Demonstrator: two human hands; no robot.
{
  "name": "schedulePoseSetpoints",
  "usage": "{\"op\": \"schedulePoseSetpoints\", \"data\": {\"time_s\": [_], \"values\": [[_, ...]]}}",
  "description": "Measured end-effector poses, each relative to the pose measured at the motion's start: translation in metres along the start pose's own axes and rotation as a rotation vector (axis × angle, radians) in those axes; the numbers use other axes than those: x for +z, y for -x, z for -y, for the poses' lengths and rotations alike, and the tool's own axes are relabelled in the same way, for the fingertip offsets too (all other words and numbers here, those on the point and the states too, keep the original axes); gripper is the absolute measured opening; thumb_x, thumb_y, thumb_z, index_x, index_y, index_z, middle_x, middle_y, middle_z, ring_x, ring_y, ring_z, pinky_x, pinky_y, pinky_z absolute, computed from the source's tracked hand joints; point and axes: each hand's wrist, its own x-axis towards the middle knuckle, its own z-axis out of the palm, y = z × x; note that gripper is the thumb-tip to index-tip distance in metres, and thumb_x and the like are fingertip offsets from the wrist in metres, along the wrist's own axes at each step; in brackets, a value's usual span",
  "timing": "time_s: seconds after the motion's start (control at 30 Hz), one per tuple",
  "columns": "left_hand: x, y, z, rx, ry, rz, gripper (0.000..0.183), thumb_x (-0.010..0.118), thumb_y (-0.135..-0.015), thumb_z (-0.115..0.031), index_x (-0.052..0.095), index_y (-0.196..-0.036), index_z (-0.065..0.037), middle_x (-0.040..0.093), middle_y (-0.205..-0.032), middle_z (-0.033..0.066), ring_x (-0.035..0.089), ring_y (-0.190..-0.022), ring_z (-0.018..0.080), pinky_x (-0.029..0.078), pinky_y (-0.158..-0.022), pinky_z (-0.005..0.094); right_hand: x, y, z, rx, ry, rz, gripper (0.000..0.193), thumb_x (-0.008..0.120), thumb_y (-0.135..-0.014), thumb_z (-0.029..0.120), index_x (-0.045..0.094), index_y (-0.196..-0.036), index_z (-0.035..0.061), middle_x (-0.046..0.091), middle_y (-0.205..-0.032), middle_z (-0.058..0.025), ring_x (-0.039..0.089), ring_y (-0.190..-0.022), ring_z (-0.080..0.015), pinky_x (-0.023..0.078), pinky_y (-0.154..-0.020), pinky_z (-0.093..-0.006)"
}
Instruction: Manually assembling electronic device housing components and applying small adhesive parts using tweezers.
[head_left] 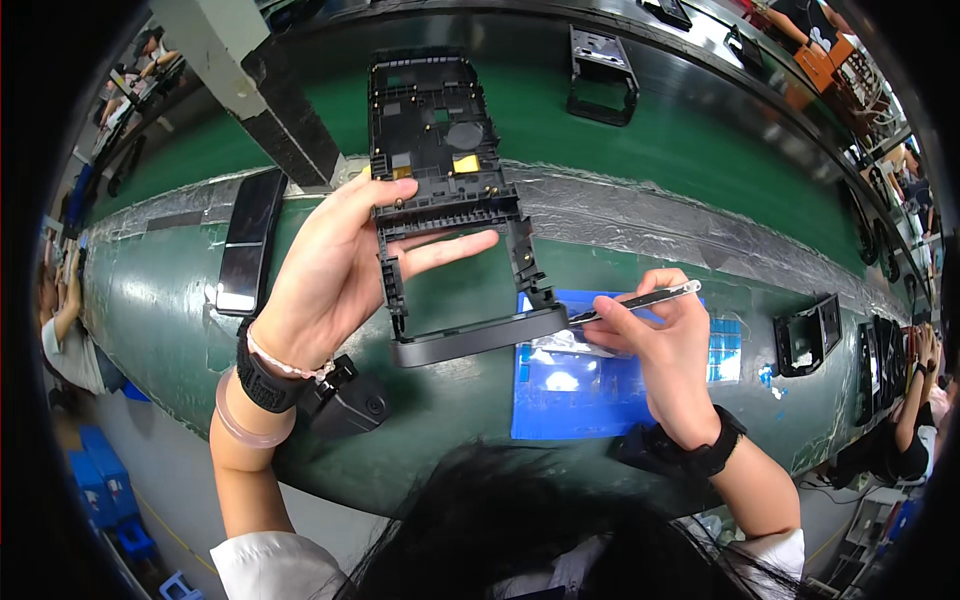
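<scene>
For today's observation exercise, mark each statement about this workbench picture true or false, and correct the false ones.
1. The left hand holds a black plastic frame up off the bench. True.
2. The right hand is empty. False: it grips slim metal tweezers, tips pointing at the frame's lower bar.
3. A blue sheet lies on the green bench under the right hand. True.
4. Both wrists are bare. False: each wears a black wrist strap, and the left also carries bracelets.
5. A dark flat panel lies on the bench left of the left hand. True.
</scene>
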Motion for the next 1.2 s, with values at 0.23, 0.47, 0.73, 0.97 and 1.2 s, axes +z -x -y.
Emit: {"op": "schedulePoseSetpoints", "data": {"time_s": [0.23, 0.47, 0.73, 0.97, 1.2], "values": [[0.003, 0.005, -0.007, 0.004, -0.007, 0.014, 0.024, 0.037, -0.072, -0.002, 0.037, -0.096, 0.005, 0.044, -0.096, 0.0154, 0.043, -0.09, 0.0279, 0.036, -0.078, 0.0447, 0.007, -0.002, -0.003, 0.017, -0.011, -0.017, 0.023, 0.051, -0.066, -0.005, 0.032, -0.075, 0.0038, 0.052, -0.067, -0.0141, 0.055, -0.059, -0.0199, 0.047, -0.052, -0.0225], [0.004, 0.002, -0.004, 0.029, -0.15, 0.015, 0.025, 0.039, -0.072, -0.002, 0.037, -0.097, 0.001, 0.044, -0.097, 0.0123, 0.045, -0.089, 0.0226, 0.037, -0.079, 0.041, -0.002, -0.002, 0.0, 0.068, -0.137, -0.06, 0.022, 0.051, -0.066, -0.005, 0.034, -0.077, 0.0039, 0.052, -0.065, -0.0127, 0.055, -0.058, -0.0204, 0.047, -0.054, -0.0251], [0.027, 0.01, 0.022, -0.005, -0.177, 0.254, 0.045, 0.035, -0.066, 0.002, 0.024, -0.11, 0.001, 0.039, -0.105, 0.0151, 0.04, -0.097, 0.0237, 0.032, -0.082, 0.0383, -0.021, 0.035, 0.07, -0.34, -0.126, -0.284, 0.023, 0.047, -0.066, -0.004, 0.032, -0.082, 0.0019, 0.049, -0.062, -0.0083, 0.054, -0.048, -0.02, 0.046, -0.045, -0.0244], [0.061, 0.026, 0.046, -0.004, -0.25, 0.574, 0.058, 0.032, -0.066, 0.011, 0.007, -0.117, -0.001, 0.027, -0.115, 0.0129, 0.029, -0.106, 0.0196, 0.025, -0.083, 0.0265, -0.013, 0.042, 0.077, -0.541, -0.004, -0.13, 0.021, 0.043, -0.069, 0.0, 0.03, -0.085, -0.0001, 0.037, -0.065, -0.004, 0.051, -0.061, -0.0092, 0.047, -0.04, -0.019], [0.066, 0.033, 0.043, -0.113, -0.328, 0.495, 0.059, 0.032, -0.067, 0.01, 0.003, -0.117, 0.0, 0.029, -0.114, 0.012, 0.043, -0.078, 0.0062, 0.034, -0.05, 0.0145, -0.008, 0.043, 0.076, -0.44, 0.054, -0.216, 0.024, 0.046, -0.067, 0.001, 0.03, -0.084, -0.0005, 0.037, -0.064, -0.0046, 0.05, -0.054, -0.0093, 0.047, -0.038, -0.0192]]}}
